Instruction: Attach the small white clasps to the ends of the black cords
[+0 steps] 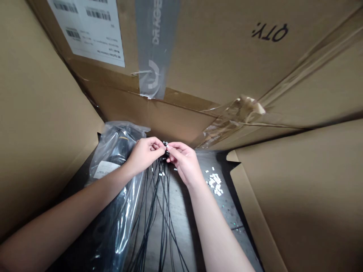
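Note:
My left hand and my right hand meet at the middle, thumbs and forefingers pinched close together. Between the fingertips is a small white piece; the fingers partly cover it, and its exact kind is too small to tell. Several thin black cables run down from just below the hands toward the front edge, some ending in small white connectors. To the right of my right hand lies a loose pile of small white pieces on the dark tabletop.
A clear plastic bag with a bundle of black cables and a white label lies at left, under my left forearm. A large taped cardboard box rises behind. Cardboard panels stand at the left and the right.

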`<state>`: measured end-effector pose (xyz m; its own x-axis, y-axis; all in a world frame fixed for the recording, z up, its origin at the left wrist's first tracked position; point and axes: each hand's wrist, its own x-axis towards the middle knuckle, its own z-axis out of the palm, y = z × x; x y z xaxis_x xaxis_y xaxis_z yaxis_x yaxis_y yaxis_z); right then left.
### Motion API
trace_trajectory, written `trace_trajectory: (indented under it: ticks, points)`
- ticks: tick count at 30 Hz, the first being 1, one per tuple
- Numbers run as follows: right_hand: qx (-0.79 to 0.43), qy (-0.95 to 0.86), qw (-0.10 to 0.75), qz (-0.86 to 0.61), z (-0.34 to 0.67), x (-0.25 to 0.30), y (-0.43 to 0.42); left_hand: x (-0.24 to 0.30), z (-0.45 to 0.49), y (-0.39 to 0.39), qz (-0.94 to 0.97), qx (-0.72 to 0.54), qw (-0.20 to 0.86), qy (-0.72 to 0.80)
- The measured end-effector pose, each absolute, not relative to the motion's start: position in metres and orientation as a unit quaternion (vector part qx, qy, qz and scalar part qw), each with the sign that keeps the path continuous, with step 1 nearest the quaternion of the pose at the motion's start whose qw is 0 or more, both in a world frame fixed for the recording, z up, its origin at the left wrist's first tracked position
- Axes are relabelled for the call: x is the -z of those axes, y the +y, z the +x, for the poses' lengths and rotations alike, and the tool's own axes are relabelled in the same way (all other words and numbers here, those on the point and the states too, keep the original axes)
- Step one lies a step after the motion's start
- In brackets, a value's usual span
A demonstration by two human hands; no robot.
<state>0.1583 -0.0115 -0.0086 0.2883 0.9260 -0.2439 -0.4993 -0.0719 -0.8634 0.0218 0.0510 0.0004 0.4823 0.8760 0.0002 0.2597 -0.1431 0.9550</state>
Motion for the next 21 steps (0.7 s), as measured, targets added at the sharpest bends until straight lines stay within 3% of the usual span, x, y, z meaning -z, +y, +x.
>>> trace_trajectory:
  ticks: [21]
  points:
    - [-0.559, -0.235, 0.630, -0.484, 0.1595, 0.0070, -0.0125, -0.0048, 0.0215, 0.0500, 0.683, -0.320, 0.530, 0.388]
